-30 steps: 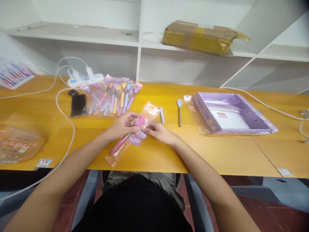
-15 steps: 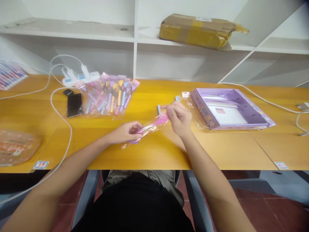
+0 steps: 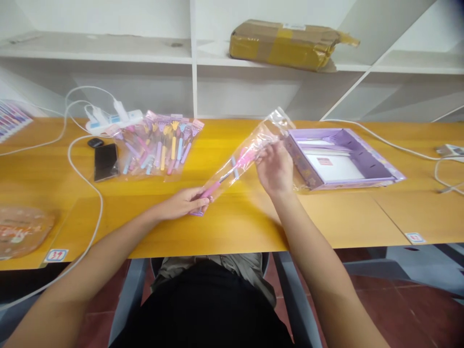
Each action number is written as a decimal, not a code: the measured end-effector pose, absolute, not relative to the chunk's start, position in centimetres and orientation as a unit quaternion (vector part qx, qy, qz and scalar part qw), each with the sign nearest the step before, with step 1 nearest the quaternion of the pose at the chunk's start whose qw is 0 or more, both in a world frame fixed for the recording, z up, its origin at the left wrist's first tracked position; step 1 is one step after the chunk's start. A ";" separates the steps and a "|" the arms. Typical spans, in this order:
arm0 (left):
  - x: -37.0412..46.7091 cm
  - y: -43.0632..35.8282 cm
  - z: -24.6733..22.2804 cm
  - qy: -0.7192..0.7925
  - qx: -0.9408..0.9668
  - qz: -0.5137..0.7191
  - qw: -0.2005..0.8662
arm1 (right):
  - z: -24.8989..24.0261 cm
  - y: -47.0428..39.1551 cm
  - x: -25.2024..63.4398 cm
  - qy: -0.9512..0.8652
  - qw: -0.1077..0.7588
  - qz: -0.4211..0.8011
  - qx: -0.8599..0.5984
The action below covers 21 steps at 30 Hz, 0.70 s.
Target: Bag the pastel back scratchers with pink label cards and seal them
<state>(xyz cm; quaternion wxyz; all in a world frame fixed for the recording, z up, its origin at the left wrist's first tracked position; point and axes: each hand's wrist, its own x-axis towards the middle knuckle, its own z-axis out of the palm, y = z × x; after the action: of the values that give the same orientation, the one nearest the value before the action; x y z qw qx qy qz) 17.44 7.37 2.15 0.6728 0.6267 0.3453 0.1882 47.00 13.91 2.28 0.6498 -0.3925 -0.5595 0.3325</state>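
Observation:
A pink hand-shaped stick [image 3: 210,192] lies inside a long clear plastic bag [image 3: 278,121], which slants up to the right above the table. My left hand [image 3: 194,201] is closed on its handle end and the bag's lower end. At the pink hand-shaped end, my right hand [image 3: 274,166] has its fingers bent against the bag, thumb and fingertips together on the plastic. Through the bag a short light-blue piece [image 3: 234,166] shows on the table. Just right of my right hand stands an open purple box [image 3: 315,181] with white and purple pieces inside.
Packed colourful hand-shaped sticks [image 3: 163,150] lie at the back left, beside a black phone [image 3: 106,162] and a white power strip [image 3: 136,117] with cables. A taped carton [image 3: 282,46] sits on the shelf. An orange-printed pouch [image 3: 23,229] is at the left edge.
The bag is now stretched out lengthwise, its open-looking end raised to the upper right. My right hand has turned and shifted slightly up. The pink stick's handle now shows near my left hand.

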 end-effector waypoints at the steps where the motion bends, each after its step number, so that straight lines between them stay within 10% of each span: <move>1: 17.5 7.4 1.9 0.345 0.615 0.198 0.681 | 2.4 13.7 46.9 -0.576 0.618 0.373 -0.384; 13: 17.5 7.7 1.2 0.341 0.645 0.200 0.654 | 3.1 12.9 46.6 -0.571 0.567 0.468 -0.365; 21: 17.5 7.4 2.4 0.361 0.672 0.184 0.620 | 2.2 13.2 45.6 -0.504 0.688 0.355 -0.383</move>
<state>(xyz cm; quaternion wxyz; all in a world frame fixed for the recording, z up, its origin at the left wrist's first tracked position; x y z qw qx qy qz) 17.52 7.43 2.40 0.6197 0.6721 0.3613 0.1836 45.65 13.17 2.15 0.6877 -0.3833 -0.5039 0.3553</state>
